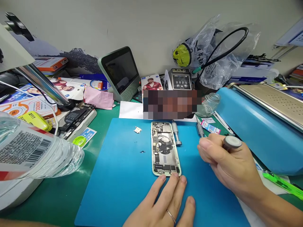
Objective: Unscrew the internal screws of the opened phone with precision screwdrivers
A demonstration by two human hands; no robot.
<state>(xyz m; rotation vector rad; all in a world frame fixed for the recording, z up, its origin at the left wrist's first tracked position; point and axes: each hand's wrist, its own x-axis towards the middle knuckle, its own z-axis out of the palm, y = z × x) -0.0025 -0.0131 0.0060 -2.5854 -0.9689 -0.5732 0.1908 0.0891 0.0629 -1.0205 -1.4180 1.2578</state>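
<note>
An opened phone [163, 148], its inner parts bare, lies on the blue mat [113, 189]. My left hand [163, 201] lies palm down with its fingers stretched, the fingertips at the phone's lower edge. To the right of the phone, my right hand [227, 164] is closed round a grey screwdriver [232, 142], whose round cap sticks out above the fist. A grey pointed shaft [200, 128] shows at its fingertips; I cannot tell whether it belongs to the same tool. Another grey screwdriver [175, 132] lies along the phone's right side. Left of the phone are a small metal plate [137, 129] and a tiny dark part [142, 152].
A clear plastic bottle [47, 148] looms at the left. Behind it lies another phone housing [75, 119]. A tablet-like display [121, 74], a glass jar [209, 105] and a plastic bag [222, 60] stand at the back. A blue machine [255, 132] and green knife [281, 183] are right.
</note>
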